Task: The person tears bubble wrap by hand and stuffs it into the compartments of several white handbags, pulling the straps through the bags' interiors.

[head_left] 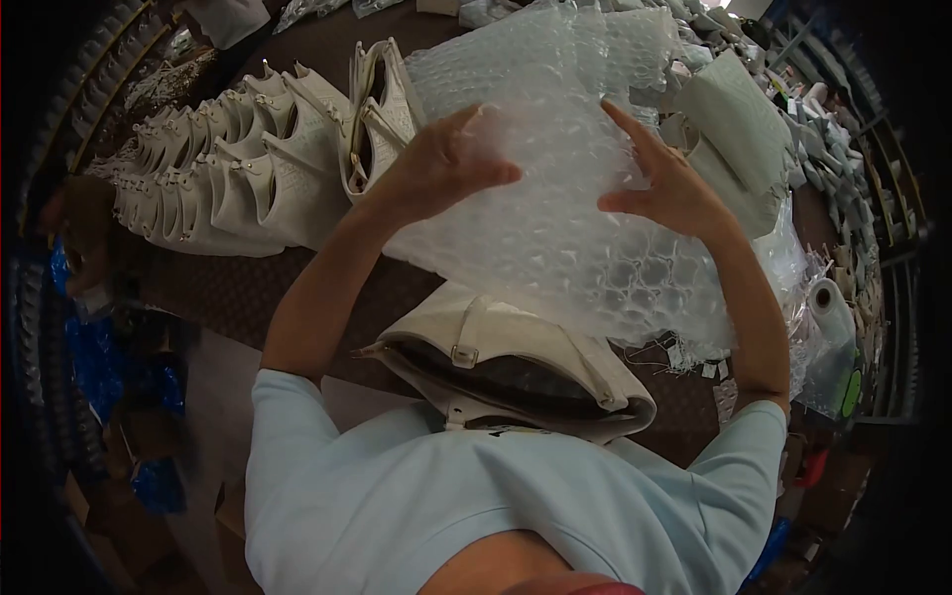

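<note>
A clear bubble wrap sheet (555, 208) spreads in front of me, sloping over the far side of a cream handbag (516, 367). My left hand (446, 167) is at the sheet's left part, thumb and fingers apart, some fingertips blurred against the plastic. On the right side, my right hand (664, 183) has its thumb and index finger spread wide over the wrap. Neither hand visibly grips it. The handbag lies close to my body with its mouth open, dark inside, a buckled strap across its front.
Rows of cream handbags (238, 164) stand on the brown table (218, 283) to the left. More bubble wrap (635, 45) is piled at the back. A pale folded piece (734, 129) lies at right, near a plastic roll (828, 307) and small tags (679, 355). Blue plastic (94, 367) hangs lower left.
</note>
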